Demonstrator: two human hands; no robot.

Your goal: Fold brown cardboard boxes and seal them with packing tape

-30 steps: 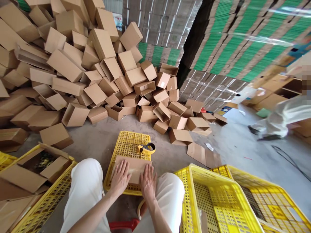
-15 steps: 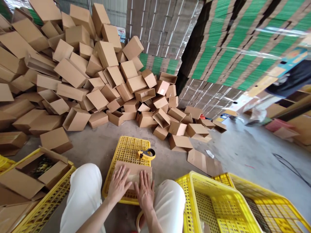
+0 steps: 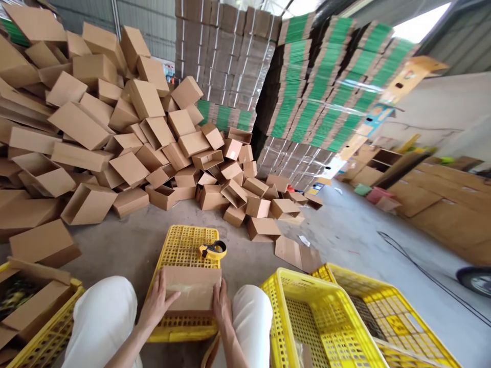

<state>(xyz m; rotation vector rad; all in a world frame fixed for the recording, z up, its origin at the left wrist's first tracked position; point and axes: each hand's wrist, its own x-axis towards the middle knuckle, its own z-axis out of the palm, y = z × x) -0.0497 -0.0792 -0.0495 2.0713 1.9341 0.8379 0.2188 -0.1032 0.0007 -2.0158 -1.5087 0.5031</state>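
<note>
A closed cardboard box [image 3: 194, 286] with a shiny strip of clear tape on top lies on an upturned yellow plastic crate [image 3: 180, 240] between my knees. My left hand [image 3: 156, 301] grips the box's left side, its thumb over the top face. Against the right side presses my right hand [image 3: 222, 304], fingers pointing forward, so the box sits between my palms. Just beyond the box, a yellow tape dispenser [image 3: 212, 250] with a black part rests on the crate.
Empty yellow crates [image 3: 307, 312] stand at my right. On the left, another yellow crate [image 3: 57, 322] holds an open carton [image 3: 38, 306] with dark and yellow contents. A big heap of cardboard boxes [image 3: 126, 128] rises ahead, beside stacked flat cartons [image 3: 299, 87]. A cable [image 3: 418, 268] crosses the floor.
My hands have gone from lying flat on top of the box to gripping its left and right sides. The camera view has swung to the right.
</note>
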